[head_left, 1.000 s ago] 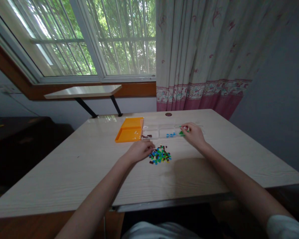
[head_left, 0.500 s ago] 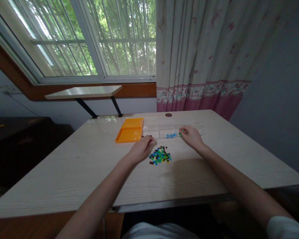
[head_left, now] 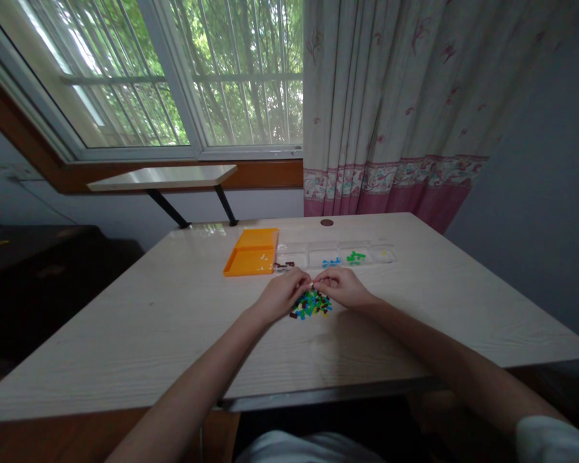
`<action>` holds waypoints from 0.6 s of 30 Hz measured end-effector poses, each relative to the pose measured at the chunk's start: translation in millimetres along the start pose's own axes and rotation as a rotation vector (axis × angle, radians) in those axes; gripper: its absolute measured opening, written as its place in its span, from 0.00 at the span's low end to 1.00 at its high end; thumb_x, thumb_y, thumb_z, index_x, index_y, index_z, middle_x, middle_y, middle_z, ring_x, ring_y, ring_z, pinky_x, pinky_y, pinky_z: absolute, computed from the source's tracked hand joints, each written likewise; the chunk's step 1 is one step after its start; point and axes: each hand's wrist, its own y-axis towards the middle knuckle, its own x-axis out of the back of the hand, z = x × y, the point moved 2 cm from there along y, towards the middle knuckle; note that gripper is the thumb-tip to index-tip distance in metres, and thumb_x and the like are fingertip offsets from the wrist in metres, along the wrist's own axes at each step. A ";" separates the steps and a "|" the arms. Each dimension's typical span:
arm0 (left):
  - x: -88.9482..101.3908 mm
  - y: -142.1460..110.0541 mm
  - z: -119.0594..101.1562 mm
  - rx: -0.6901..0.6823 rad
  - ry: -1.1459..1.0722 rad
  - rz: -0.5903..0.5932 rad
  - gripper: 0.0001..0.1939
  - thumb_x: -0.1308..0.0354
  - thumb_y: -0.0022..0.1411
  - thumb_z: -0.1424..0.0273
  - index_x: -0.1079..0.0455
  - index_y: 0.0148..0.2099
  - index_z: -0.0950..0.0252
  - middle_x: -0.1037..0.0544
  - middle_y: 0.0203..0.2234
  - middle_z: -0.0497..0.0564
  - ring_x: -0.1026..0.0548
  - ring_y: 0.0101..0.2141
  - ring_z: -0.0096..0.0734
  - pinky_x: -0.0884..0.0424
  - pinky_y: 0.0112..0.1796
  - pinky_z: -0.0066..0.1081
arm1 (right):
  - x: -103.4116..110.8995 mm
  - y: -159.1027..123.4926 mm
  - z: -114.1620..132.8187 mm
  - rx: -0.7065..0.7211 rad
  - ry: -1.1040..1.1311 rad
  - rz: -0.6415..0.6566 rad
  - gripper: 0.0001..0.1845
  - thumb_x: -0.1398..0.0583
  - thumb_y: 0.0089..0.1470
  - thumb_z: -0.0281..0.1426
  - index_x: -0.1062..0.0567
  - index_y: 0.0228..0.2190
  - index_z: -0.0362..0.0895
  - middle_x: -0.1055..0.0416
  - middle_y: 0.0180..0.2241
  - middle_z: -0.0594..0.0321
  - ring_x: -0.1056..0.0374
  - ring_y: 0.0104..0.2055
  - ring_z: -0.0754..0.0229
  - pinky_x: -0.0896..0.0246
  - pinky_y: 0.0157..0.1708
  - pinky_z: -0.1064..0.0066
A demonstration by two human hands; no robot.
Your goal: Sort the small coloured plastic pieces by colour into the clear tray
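Near the frame's middle, the left hand (head_left: 284, 292) and right hand (head_left: 343, 287) bring their fingertips together over the mixed pieces (head_left: 311, 305); whether they grip anything, I can't tell. Bare tabletop (head_left: 174, 334) opens lower left.

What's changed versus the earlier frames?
The right hand moved left and nearer the person, off the green pieces; the green piece it pinched was apparently let go there. The left hand shifted slightly right; fingertips now meet at a small pale piece over the pile. Orange case and blue pieces unchanged.
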 end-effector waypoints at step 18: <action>1.4 -0.8 -1.1 -0.056 -0.007 -0.063 0.08 0.50 0.61 0.69 0.31 0.39 0.64 0.29 0.29 0.50 0.31 0.32 0.26 0.35 0.33 0.26 | -6.1 1.3 -2.7 -0.179 0.332 0.047 0.14 0.40 0.46 0.39 0.26 0.24 0.40 0.40 0.16 0.69 0.48 0.17 0.70 0.55 0.16 0.78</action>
